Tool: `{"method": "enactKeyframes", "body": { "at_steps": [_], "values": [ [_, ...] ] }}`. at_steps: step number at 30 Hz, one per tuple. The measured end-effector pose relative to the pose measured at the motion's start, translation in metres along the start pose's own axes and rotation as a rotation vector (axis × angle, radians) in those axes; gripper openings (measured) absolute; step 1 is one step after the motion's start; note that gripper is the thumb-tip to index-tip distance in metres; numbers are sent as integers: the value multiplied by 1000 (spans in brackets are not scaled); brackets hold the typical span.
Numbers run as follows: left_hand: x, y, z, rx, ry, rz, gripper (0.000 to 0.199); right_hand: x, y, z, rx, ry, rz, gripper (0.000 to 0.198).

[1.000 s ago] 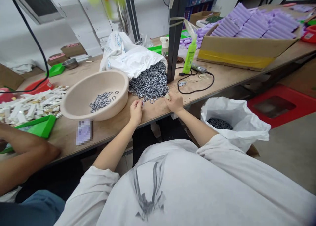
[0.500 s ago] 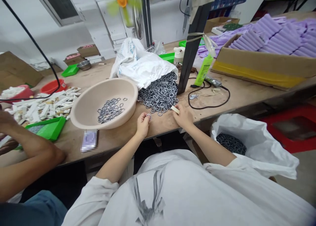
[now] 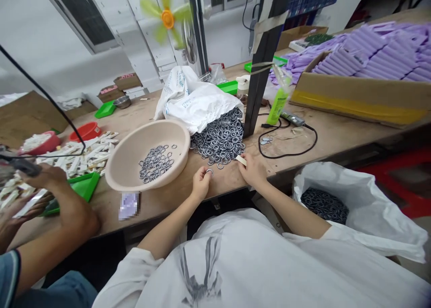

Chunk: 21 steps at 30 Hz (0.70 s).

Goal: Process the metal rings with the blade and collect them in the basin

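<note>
At the table [image 3: 226,177], the hands are apart: the left hand [image 3: 201,184] pinches one ring [image 3: 210,170] by its rim, perhaps to leave most of it bare. The right hand [image 3: 252,171] grips a pale stick [image 3: 240,160], its tip at the pile of rings [image 3: 220,141], which sits beside the bowl [image 3: 123,160], seemingly for easy reach.

From here I see an orange-hubbed fan [image 3: 167,19]. Purple pieces [image 3: 380,50] fill a cardboard box [image 3: 353,91] on the table [image 3: 336,130].
</note>
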<state>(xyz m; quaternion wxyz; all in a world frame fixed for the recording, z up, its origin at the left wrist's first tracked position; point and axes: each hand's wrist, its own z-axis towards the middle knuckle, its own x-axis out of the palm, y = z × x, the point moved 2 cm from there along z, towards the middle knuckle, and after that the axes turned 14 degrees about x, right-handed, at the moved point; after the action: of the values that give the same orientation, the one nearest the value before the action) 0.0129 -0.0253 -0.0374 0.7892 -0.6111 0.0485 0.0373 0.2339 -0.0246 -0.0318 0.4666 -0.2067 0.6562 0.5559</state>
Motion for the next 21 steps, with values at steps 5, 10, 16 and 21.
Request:
{"method": "enactKeyframes", "body": {
  "at_steps": [5, 10, 16, 21],
  "values": [
    [-1, -2, 1, 5, 24, -48, 27, 2, -4, 1, -8, -29, 74, 35],
    [-2, -1, 0, -8, 15, -61, 27, 2, -6, 2, -37, -10, 117, 38],
    [-1, -5, -1, -1, 25, -34, 25, -1, -10, -2, -37, -2, 214, 38],
    [0, -9, -1, 23, 66, 2, 23, -1, -16, -6, -27, -3, 291, 38]
  ]
}}
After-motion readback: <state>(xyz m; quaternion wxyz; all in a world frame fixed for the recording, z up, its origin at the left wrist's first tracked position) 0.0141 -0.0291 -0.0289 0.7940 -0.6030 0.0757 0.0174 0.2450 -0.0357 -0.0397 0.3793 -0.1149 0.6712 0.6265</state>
